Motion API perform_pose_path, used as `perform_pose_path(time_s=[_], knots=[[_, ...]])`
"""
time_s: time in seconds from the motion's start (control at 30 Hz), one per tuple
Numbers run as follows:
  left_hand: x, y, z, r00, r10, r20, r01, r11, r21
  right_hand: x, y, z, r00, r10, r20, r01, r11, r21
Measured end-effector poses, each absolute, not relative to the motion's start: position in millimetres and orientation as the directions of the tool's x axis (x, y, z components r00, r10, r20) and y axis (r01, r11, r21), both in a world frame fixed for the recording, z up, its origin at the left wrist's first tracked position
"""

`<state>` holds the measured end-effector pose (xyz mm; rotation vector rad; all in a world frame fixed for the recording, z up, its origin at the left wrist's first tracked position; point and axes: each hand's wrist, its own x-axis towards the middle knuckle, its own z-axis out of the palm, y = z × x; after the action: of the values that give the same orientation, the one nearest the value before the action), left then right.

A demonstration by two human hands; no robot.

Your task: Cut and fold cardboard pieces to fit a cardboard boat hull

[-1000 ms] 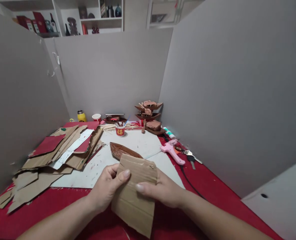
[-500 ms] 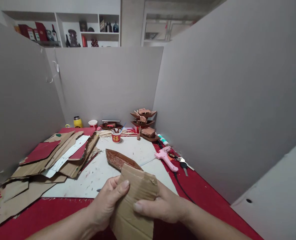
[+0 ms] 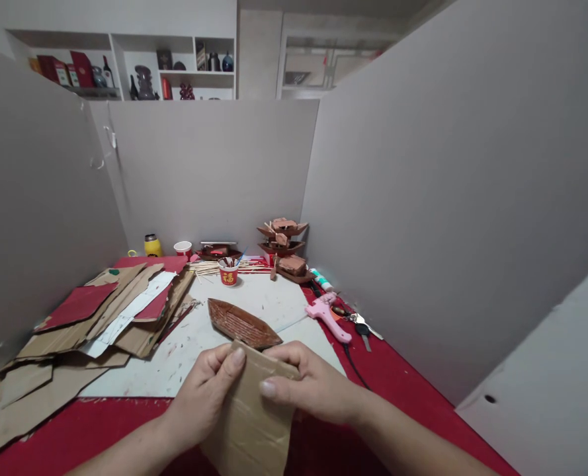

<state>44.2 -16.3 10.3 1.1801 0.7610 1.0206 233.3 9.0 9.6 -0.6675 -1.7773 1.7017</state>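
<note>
Both hands grip a piece of brown cardboard low in front of me. My left hand pinches its left edge, thumb on the near face and fingers behind. On the upper right edge, my right hand is closed with its thumb pressed on the face and its fingertips behind the sheet. Just beyond the cardboard lies a brown model boat with a ribbed inside, its near end close to the sheet's top edge. It rests on a white work sheet.
Stacked cardboard pieces spread over the left side. A pink glue gun and keys lie at right. Behind stand a red paper cup, thin sticks, more model boats and a yellow jar. Grey panels enclose the table.
The cardboard has been lowered slightly and turned, showing a flatter face. My right hand has moved up to its top right edge. More of the boat shows now.
</note>
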Motion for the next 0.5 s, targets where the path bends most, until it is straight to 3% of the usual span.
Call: perform_pose_path(time_s=[0.17, 0.3, 0.4, 0.5], knots=[[44.6, -21.5, 9.5, 0.435, 0.901, 0.006, -0.305, 0.140, 0.942, 234.3, 1.5, 15.9, -0.739, 0.653, 0.162, -0.055, 0.182, -0.982], [48.4, -22.2, 4.0, 0.516, 0.855, -0.057, -0.391, 0.294, 0.872, 236.7, 0.3, 15.7, -0.790, 0.586, 0.177, -0.108, 0.151, -0.983], [48.4, -19.5, 5.8, 0.494, 0.865, -0.091, -0.352, 0.295, 0.888, 235.8, 4.1, 10.7, -0.755, 0.645, 0.121, -0.103, 0.066, -0.993], [40.4, -12.7, 15.2, 0.386, 0.922, -0.034, -0.262, 0.144, 0.954, 234.4, 13.2, 10.9, -0.607, 0.788, 0.100, -0.186, -0.019, -0.982]])
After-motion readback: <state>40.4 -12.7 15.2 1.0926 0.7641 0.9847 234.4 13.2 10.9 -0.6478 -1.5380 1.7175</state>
